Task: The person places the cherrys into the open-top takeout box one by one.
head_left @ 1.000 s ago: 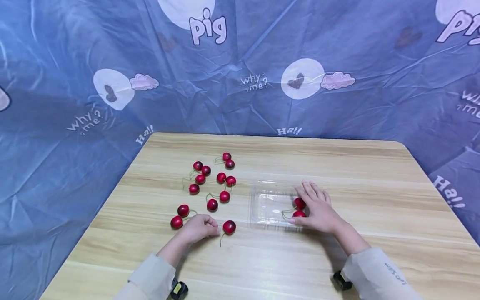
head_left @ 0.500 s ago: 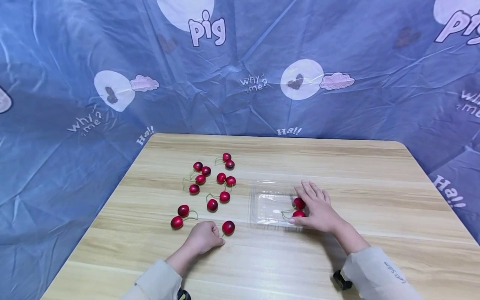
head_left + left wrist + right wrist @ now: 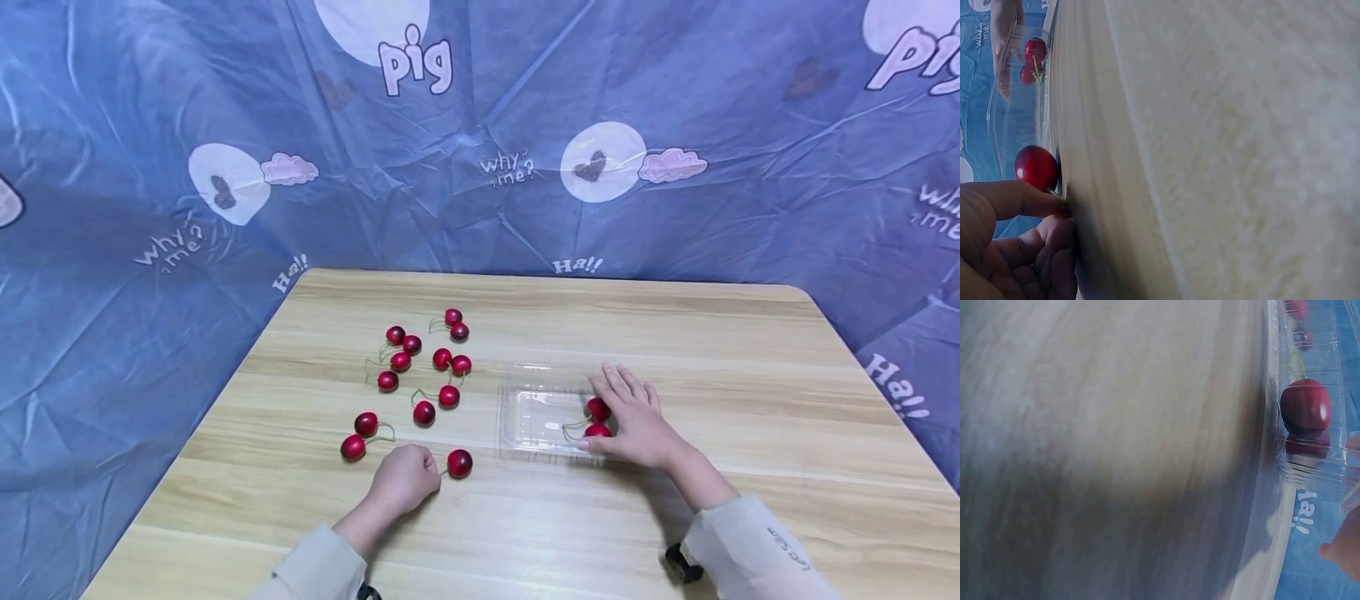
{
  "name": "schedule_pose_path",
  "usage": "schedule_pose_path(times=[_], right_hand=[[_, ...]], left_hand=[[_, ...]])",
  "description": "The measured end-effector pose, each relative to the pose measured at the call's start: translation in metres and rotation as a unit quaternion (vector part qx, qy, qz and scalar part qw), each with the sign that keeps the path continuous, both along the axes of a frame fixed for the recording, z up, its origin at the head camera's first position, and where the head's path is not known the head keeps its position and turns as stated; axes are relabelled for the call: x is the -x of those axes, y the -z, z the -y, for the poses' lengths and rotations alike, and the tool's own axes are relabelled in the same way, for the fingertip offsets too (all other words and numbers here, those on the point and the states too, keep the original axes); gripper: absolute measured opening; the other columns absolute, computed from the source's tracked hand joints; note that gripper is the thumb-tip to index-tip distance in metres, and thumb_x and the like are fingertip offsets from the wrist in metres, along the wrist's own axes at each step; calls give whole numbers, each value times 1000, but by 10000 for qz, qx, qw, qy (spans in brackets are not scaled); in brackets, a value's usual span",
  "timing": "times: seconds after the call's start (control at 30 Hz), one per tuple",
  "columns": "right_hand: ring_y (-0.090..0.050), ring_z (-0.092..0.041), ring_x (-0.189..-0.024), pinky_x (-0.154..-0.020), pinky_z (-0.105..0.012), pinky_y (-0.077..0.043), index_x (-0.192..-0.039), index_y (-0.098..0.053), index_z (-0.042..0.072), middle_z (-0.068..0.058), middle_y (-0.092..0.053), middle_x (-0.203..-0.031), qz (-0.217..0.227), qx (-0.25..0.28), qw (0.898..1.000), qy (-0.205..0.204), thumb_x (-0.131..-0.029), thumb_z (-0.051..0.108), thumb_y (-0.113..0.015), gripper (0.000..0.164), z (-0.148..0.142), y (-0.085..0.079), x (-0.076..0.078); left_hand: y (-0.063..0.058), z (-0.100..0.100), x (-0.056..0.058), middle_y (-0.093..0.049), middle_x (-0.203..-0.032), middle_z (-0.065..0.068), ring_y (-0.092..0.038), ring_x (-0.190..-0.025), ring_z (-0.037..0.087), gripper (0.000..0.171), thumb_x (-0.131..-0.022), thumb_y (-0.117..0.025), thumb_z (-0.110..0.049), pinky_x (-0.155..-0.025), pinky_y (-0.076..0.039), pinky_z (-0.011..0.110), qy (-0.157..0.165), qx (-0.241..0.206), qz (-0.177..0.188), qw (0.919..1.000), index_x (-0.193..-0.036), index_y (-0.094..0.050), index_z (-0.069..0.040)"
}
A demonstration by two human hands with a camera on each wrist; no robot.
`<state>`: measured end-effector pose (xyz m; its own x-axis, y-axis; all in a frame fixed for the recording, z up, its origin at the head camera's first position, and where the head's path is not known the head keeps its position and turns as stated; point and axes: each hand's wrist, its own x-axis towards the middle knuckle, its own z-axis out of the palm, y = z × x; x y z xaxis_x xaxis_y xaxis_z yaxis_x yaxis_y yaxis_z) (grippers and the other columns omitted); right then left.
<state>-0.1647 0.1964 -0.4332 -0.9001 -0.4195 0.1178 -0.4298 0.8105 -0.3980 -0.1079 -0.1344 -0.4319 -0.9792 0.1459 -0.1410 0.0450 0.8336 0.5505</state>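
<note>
My left hand pinches the thin stem of a dark red cherry close to the table. In the left wrist view, thumb and forefinger meet on the stem, and the cherry sits just past them. A clear plastic box stands to the right with two stemmed cherries inside, at its right end. Over that end lies my right hand, fingers extended and touching the box. The right wrist view shows a cherry through the box wall.
Two joined cherries lie just left of my left hand. Several more cherries are scattered farther back on the wooden table. A blue printed cloth hangs behind the table.
My left hand has moved right and taken the single cherry's stem between its fingers. The stem has turned toward that hand. My right hand has stayed on the box.
</note>
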Motion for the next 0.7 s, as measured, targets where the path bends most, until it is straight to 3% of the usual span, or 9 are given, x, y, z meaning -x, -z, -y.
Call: schedule_pose_path(times=[0.43, 0.7], right_hand=[[-7, -38, -125, -92, -61, -5, -133, -29, 2, -22, -16, -138, -23, 8, 10000, 37, -62, 63, -61, 98, 1, 0, -2], [-8, -38, -124, -92, -60, -6, -132, -30, 3, -22, -17, -138, -72, 27, 10000, 36, -62, 63, -61, 97, 1, -1, -2]], left_hand=[[1, -9, -2, -29, -42, -5, -27, -41, 11, 25, -58, -51, -3, -36, -23, 22, -35, 1034, -396, 9938, -45, -34, -15], [1, -4, -2, -34, -44, -5, -33, -43, 10, 24, -61, -52, -1, -40, -29, 22, 128, 940, -565, 9939, -46, -39, -14]])
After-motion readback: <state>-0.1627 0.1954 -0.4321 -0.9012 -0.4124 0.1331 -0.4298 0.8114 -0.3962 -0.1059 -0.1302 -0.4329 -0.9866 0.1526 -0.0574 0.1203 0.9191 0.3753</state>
